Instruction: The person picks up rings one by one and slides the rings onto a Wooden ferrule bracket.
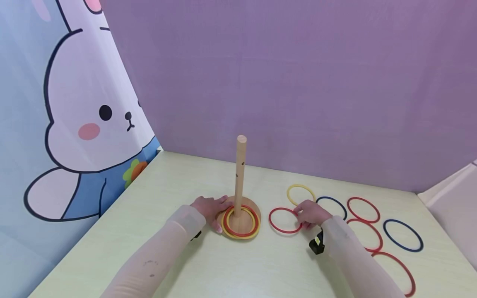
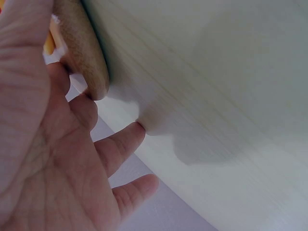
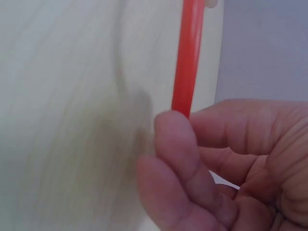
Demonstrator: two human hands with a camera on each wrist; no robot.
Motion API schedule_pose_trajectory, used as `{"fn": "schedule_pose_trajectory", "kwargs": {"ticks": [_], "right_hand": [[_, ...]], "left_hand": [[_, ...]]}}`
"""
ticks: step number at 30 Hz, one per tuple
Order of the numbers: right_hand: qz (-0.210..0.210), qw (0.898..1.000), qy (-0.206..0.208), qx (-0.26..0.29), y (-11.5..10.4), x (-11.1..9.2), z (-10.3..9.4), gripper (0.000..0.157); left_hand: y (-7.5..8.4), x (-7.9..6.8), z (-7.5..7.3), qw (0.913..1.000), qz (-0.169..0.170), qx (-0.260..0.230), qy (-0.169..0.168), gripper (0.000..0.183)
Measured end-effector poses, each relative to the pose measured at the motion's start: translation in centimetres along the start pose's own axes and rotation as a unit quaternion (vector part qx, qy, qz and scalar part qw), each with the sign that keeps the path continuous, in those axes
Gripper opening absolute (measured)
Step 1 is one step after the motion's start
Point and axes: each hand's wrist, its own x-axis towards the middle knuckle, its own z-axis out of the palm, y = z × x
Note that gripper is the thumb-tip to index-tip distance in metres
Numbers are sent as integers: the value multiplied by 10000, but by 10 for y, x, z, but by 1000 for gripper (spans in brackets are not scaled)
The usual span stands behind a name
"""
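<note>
A wooden ring-toss stand point(image 1: 240, 174) with an upright peg and round base stands at the middle of the table. Red and yellow rings point(image 1: 225, 230) lie around its peg. My left hand point(image 1: 211, 209) holds the left edge of the base, thumb at the near side and fingers farther back. In the left wrist view, two fingertips point(image 2: 83, 109) touch the base's rim point(image 2: 91, 62), while the other two fingers stretch out. To the right of the stand, my right hand point(image 1: 313, 213) pinches a red ring point(image 3: 187, 57) between thumb and fingers. The ring is close over the table.
Behind the right hand lie a yellow ring point(image 1: 300, 186) and a blue ring point(image 1: 331, 198). Farther right are several red rings point(image 1: 363, 199) and another blue ring point(image 1: 403, 224). A purple backdrop point(image 1: 279, 91) rises behind the pale table point(image 1: 179, 174); a rabbit-print cloth point(image 1: 82, 91) hangs at left.
</note>
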Motion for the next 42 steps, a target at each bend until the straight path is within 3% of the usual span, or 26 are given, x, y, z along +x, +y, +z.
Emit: {"fn": "schedule_pose_trajectory", "kwargs": {"ticks": [7,23,34,42], "right_hand": [[162,9998,-26,110,-5,-6,3,40],[-176,9973,-75,711,-18,-17,-15,45],[-736,9891,-277,1244,-51,-34,-39,50],[-892,9752,-209,2015,-63,-38,-48,48]], "left_hand": [[-1,1,1,10000,71,-43,-5,90],[-1,3,3,9999,107,-20,12,90],[-6,5,4,10000,28,-41,21,93],[-5,2,4,9999,65,-69,66,91]]}}
